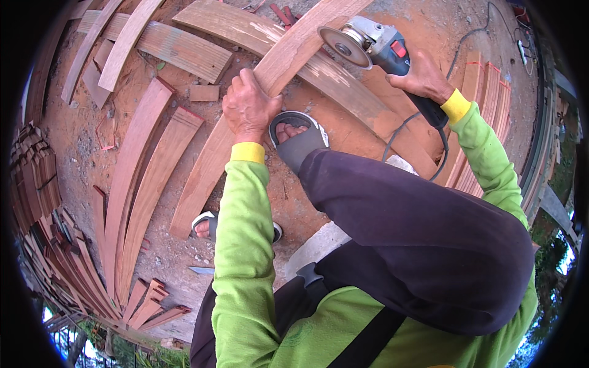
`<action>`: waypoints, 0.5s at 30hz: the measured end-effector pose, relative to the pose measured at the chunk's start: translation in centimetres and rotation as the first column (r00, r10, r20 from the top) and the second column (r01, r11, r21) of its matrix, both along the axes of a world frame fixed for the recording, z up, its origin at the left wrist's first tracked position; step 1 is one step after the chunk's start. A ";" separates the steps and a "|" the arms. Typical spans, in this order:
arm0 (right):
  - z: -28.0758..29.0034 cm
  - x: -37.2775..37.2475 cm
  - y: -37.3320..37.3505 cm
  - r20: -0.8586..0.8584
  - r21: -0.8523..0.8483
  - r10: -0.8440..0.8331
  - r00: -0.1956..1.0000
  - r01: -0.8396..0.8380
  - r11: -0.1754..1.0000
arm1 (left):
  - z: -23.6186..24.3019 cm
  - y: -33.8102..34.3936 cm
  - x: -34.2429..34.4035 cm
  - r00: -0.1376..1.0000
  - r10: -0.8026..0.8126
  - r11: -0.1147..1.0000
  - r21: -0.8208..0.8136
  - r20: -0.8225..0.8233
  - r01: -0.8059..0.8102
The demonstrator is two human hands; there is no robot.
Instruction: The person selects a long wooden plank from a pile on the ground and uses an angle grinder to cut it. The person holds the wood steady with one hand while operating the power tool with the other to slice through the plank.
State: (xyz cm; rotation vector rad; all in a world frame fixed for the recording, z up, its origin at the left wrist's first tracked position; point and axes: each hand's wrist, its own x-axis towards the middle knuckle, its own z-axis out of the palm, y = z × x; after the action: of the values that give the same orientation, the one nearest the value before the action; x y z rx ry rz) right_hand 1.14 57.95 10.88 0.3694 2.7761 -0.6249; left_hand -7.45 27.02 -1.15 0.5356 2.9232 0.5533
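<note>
Diagonally, the curved plank (pixel 245 116) runs from near foot to far right, left hand (pixel 248 107) clamped mid-length, right hand (pixel 423 76) gripping the angle grinder (pixel 368 43) beside its far end.

Curved wooden boards (pixel 132 184) lie side by side on the reddish dirt ground (pixel 80 141) toward its left side. A ribbed plank (pixel 178 49) rests near the far edge, with a small wood block (pixel 204 92) just below it. Stacked wood strips (pixel 37 178) crowd the left edge. More planks (pixel 488 98) lie at the right.
</note>
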 end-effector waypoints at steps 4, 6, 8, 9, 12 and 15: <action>-0.3 0.2 0.3 -0.015 -0.009 0.002 1.000 -0.002 1.000 | -0.1 0.1 0.0 1.000 0.006 1.000 0.007 -0.006 -0.006; -0.5 0.2 0.5 -0.020 -0.014 0.003 1.000 -0.004 1.000 | -0.1 0.1 0.0 1.000 0.002 1.000 0.017 -0.004 -0.002; -0.6 0.2 0.7 -0.025 -0.012 0.007 1.000 -0.007 1.000 | -0.2 0.1 0.0 1.000 -0.001 1.000 0.022 -0.001 0.001; -0.6 0.1 0.7 -0.016 -0.023 0.003 1.000 -0.003 1.000 | -0.2 0.0 -0.1 1.000 -0.001 1.000 0.023 0.001 0.001; -0.4 -0.1 0.5 -0.003 -0.044 -0.006 1.000 0.006 0.999 | -0.1 0.0 -0.1 1.000 -0.001 1.000 0.004 -0.003 0.001; -0.4 -0.2 0.2 -0.001 -0.031 -0.017 1.000 0.017 0.999 | 0.1 -0.2 -0.1 1.000 -0.010 1.000 -0.009 0.004 0.010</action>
State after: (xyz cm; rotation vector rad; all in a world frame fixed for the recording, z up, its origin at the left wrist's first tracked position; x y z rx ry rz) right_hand 0.99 58.14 10.48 0.3860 2.7636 -0.6716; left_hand -7.53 26.85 -1.06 0.5468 2.9168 0.5397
